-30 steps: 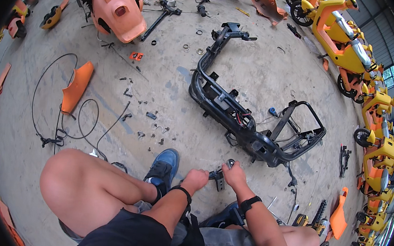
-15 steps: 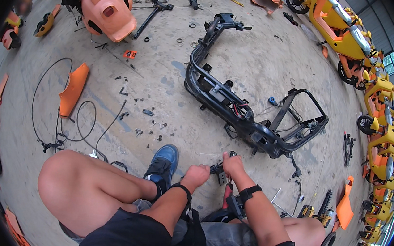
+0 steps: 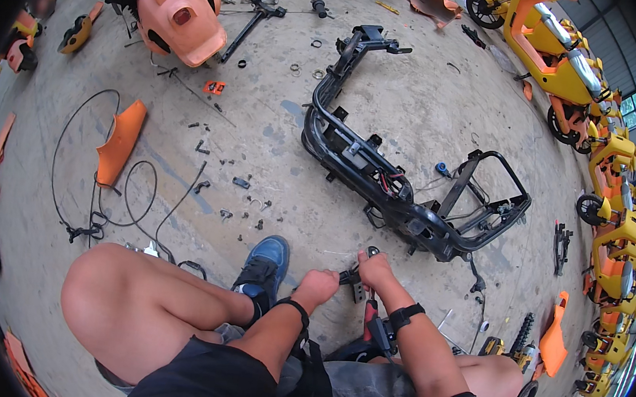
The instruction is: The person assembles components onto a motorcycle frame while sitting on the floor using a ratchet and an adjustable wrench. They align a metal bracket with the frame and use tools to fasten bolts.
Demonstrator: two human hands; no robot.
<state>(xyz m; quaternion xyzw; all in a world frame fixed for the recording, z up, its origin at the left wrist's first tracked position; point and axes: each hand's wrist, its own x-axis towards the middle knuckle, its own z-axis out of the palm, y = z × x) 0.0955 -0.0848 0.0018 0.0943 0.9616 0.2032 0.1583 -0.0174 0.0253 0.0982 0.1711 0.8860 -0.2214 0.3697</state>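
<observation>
My left hand (image 3: 319,286) is closed around one end of a small black metal part (image 3: 349,276), which looks like a bracket with holes in its plate. Right beside it, my right hand (image 3: 376,271) is a fist around a tool with a rounded dark metal end (image 3: 373,250), perhaps a ratchet wrench. Its shaft is hidden in my fingers. Below the right hand lies a red and black tool (image 3: 372,315), partly covered by my forearm. Both hands are low over the concrete floor, between my knees. My blue shoe (image 3: 264,261) is to the left of them.
A bare black scooter frame (image 3: 381,182) lies ahead to the right. Small bolts and fittings (image 3: 241,183) are scattered ahead-left, near a black cable (image 3: 154,190) and an orange panel (image 3: 119,145). An orange-pink scooter body (image 3: 182,17) stands far left; yellow scooters (image 3: 617,227) line the right.
The view has tilted slightly, so the frame and floor parts sit a little lower and further right. Both hands keep their grips in nearly the same place.
</observation>
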